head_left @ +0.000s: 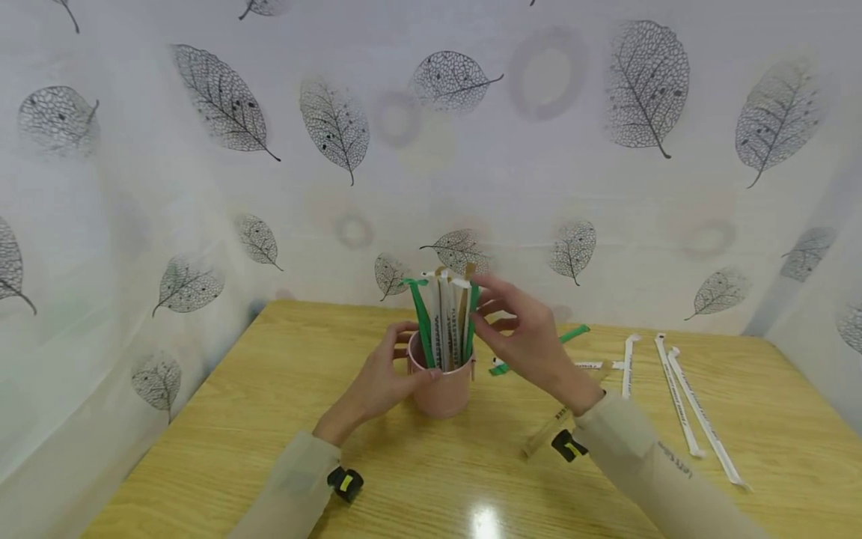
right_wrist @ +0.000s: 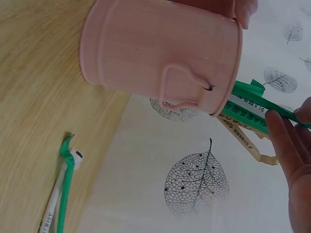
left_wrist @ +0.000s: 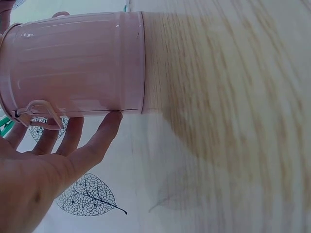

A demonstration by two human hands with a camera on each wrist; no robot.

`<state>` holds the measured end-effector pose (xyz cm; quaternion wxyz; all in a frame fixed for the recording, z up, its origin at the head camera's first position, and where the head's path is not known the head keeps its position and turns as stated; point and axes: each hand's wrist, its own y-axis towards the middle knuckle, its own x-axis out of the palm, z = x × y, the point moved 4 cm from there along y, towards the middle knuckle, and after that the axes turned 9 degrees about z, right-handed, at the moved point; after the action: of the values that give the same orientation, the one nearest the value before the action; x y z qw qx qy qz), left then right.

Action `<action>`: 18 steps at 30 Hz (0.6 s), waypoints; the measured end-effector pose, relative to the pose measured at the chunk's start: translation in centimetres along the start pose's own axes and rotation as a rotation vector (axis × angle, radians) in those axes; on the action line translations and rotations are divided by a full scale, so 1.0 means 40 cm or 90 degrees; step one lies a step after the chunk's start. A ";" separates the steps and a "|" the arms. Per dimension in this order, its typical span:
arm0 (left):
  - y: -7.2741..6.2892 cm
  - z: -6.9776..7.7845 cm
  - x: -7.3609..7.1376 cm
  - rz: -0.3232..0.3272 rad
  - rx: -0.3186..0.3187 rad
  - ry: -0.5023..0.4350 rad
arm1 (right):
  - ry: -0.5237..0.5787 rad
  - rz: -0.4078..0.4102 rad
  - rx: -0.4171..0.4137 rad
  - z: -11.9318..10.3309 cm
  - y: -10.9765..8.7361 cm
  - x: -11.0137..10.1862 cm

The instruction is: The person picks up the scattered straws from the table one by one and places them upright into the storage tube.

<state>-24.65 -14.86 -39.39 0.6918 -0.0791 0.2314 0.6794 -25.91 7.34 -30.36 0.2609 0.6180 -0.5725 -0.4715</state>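
Observation:
A small pink bucket [head_left: 441,395] with wire side handles stands upright on the table. Paper-wrapped straws [head_left: 444,322] in white, brown and green rise out of it. My left hand [head_left: 380,378] holds the bucket from the left, its thumb at the front rim; in the left wrist view, fingers [left_wrist: 92,145] touch the bucket's side. At the right of the bunch my right hand [head_left: 521,337] pinches a green-wrapped straw [head_left: 472,311] between thumb and fingers. The lower part of that straw goes down inside the bucket, hidden by its wall.
On the table [head_left: 283,419] to the right lie several loose white-wrapped straws [head_left: 679,397]. A brown-wrapped straw [head_left: 542,436] and a green one [head_left: 575,334] lie partly behind my right arm. A leaf-patterned curtain [head_left: 471,172] hangs behind the table.

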 end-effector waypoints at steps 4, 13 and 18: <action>0.001 -0.001 0.000 0.000 0.002 -0.002 | -0.003 -0.015 0.005 0.009 -0.019 0.007; 0.002 -0.003 0.000 0.002 0.003 -0.003 | 0.010 -0.037 -0.012 0.022 -0.048 0.024; 0.002 -0.003 -0.001 -0.002 0.005 -0.007 | 0.003 -0.042 -0.028 0.026 -0.054 0.030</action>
<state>-24.77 -14.94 -39.47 0.6946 -0.0734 0.2300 0.6777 -25.94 6.88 -33.01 0.2601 0.6320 -0.5403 -0.4908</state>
